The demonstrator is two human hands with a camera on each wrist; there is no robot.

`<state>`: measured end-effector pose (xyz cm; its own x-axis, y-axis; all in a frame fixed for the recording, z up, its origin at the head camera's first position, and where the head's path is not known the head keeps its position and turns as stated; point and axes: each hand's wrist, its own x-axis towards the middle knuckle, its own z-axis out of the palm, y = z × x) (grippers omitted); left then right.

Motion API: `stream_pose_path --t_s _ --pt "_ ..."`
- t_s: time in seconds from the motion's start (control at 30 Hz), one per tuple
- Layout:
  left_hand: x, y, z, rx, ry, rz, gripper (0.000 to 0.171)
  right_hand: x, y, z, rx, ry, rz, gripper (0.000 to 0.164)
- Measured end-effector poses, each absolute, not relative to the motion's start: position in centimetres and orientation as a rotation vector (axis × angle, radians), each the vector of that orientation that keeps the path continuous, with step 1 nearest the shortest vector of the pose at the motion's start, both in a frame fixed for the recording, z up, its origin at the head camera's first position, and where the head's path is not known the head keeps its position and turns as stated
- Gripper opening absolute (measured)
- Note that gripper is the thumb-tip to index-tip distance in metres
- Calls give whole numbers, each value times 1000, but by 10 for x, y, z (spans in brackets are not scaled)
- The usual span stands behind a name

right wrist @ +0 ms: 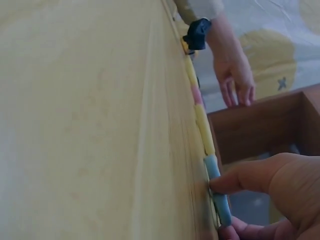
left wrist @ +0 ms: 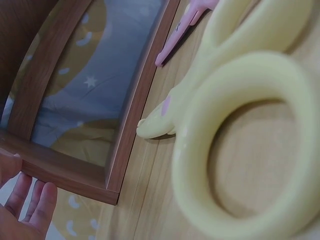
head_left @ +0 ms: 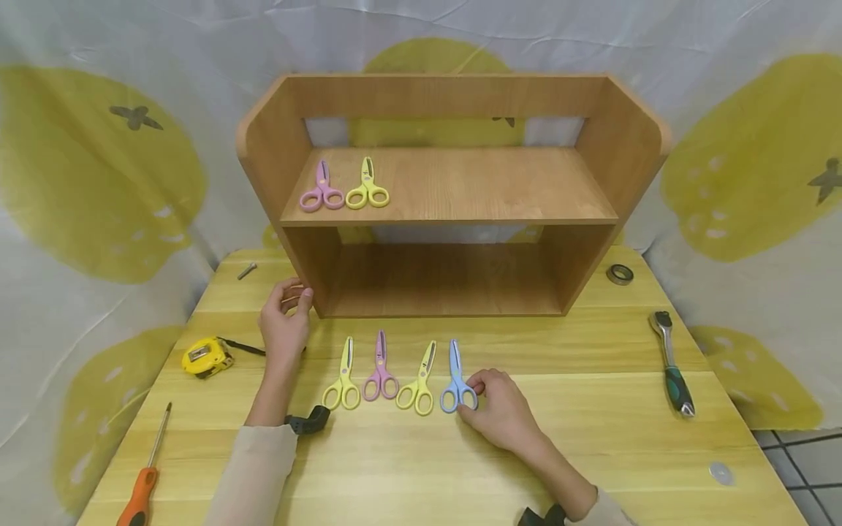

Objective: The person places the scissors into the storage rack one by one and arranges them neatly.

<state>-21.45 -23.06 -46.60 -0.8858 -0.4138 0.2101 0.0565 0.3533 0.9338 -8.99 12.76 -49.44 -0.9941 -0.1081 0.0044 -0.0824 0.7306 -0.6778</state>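
Blue scissors [head_left: 455, 387] lie on the table, and my right hand [head_left: 503, 410] pinches their right handle loop. In the right wrist view, the thumb [right wrist: 245, 176] presses on the blue handle [right wrist: 214, 172]. To their left lie yellow scissors [head_left: 421, 387], pink scissors [head_left: 379, 376] and more yellow scissors [head_left: 345, 380], blades pointing to the shelf. My left hand [head_left: 286, 321] touches the wooden shelf [head_left: 454, 307] at its lower left side, fingers loosely bent. Pink scissors [head_left: 322, 191] and yellow scissors [head_left: 367, 188] lie on the upper board's left part.
On the left are a bolt [head_left: 247, 271], a yellow tape measure [head_left: 207, 357] and an orange-handled screwdriver [head_left: 141, 489]. A black ring [head_left: 620, 275], a ratchet wrench [head_left: 672, 365] and a round silvery disc [head_left: 721, 473] lie on the right. A patterned cloth [head_left: 105, 292] hangs around the table.
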Motion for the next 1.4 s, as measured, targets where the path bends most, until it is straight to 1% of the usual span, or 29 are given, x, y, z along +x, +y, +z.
stream_pose_path --t_s 0.27,0.6,0.77,0.97,1.2,1.4 --pt "-213 -232 -468 295 -2224 -1539 28 -90 134 -487 -75 2784 -1256 28" --pt "-214 -231 -467 299 -2194 -1536 26 -97 147 -486 -97 2587 -1488 38" --pt "-214 -231 -467 304 -2195 -1535 25 -97 150 -483 -84 2546 -1564 38" --pt "-214 -231 -468 305 -2190 -1530 25 -101 156 -477 -133 2513 -1668 38" --pt "-214 -232 -468 303 -2200 -1525 26 -107 164 -459 -233 2457 -1768 40" --pt "-213 -232 -466 311 -2196 -1554 26 -109 168 -429 -379 2485 -1836 39"
